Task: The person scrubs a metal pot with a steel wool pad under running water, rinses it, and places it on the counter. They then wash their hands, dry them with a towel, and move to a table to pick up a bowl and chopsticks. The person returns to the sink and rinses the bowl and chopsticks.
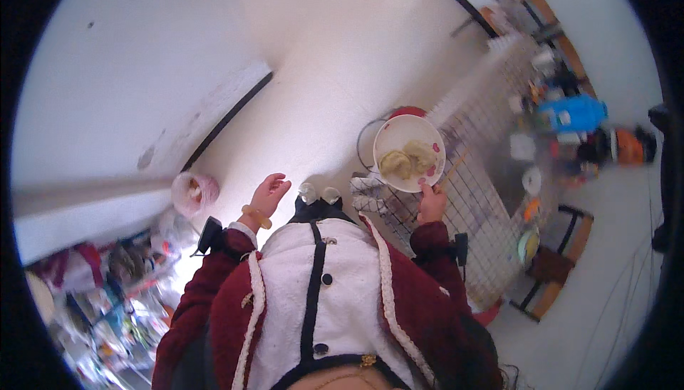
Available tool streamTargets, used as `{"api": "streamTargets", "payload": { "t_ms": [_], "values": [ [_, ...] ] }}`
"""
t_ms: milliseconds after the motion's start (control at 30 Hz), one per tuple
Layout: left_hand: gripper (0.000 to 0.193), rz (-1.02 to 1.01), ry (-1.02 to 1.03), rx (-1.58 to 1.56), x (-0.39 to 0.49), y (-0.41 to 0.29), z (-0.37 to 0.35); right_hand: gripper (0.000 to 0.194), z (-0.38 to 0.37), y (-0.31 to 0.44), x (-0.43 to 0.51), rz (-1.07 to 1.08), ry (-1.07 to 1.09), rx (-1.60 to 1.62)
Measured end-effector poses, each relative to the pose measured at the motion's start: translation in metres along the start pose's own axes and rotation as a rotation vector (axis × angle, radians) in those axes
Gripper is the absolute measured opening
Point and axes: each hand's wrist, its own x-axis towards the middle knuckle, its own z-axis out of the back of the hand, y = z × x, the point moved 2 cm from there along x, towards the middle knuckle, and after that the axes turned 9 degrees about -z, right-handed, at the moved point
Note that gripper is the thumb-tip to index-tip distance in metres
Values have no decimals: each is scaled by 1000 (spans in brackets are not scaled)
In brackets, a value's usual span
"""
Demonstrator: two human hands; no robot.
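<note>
My right hand (432, 203) grips the near rim of a white plate (393, 132) with red marks along its edge. Two pale, roundish food pieces (409, 159) lie on the plate, side by side; I cannot tell exactly what they are. A pair of thin wooden chopsticks (453, 170) sticks out from the same hand, to the right of the plate. Off to the left, my left hand (270, 195) hangs in the air over the pale floor, fingers apart and slightly curled, holding nothing. A yellowish bangle (256, 216) circles that wrist.
A table with a checked cloth (470, 219) stands at my right, bearing a blue container (574, 113) and several blurred items. Beyond it is a wooden stool (556, 262). A pink-lined waste bin (195, 193) stands by the wall at left, above a cluttered shelf or pile (112, 304).
</note>
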Motion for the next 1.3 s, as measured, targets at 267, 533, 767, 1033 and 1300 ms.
{"api": "streamTargets", "payload": {
  "t_ms": [267,533,767,1033,1300],
  "values": [
    [43,103,-274,-104,-64,27,6,14,-80,6,21,39,403,-119],
    [34,161,-491,-330,-126,48,41,24,-173,8,-27,205,720,-240],
    [33,152,-764,-497,-175,102,110,15,-299,-10,-122,431,867,-592],
    [40,167,-1169,-461,-245,148,181,21,-446,-50,-267,403,1250,-801],
    [42,305,-1551,-650,-304,157,202,20,-567,-122,-417,466,1690,-1024]
  ]
}}
